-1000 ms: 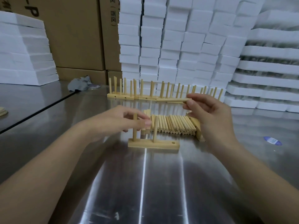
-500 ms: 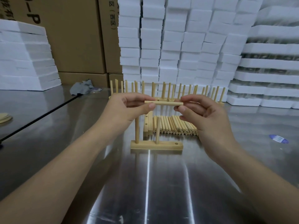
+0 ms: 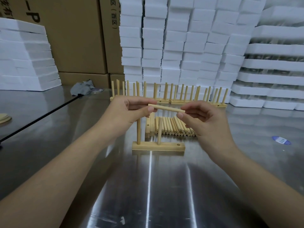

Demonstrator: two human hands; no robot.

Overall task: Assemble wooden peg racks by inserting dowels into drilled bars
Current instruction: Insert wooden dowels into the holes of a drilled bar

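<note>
A pale round wooden dowel (image 3: 166,108) is held nearly level above a shiny steel table (image 3: 148,186) — one end pinched by the left hand (image 3: 126,112), the other by the right hand (image 3: 205,122). Beneath it a short drilled wooden bar (image 3: 164,146) is laid flat, with two upright dowels (image 3: 139,130) seated in it and the hole (image 3: 178,145) at its right end open. Behind it loose dowels (image 3: 174,127) are piled — further back, finished peg racks (image 3: 181,94) are lined up before white foam blocks (image 3: 181,46).

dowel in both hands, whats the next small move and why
Probably tip the dowel upright and lower one end into the empty hole at the bar's right end. The left hand and right hand pinch it nearly level above the bar; its other two holes hold upright dowels.
</note>
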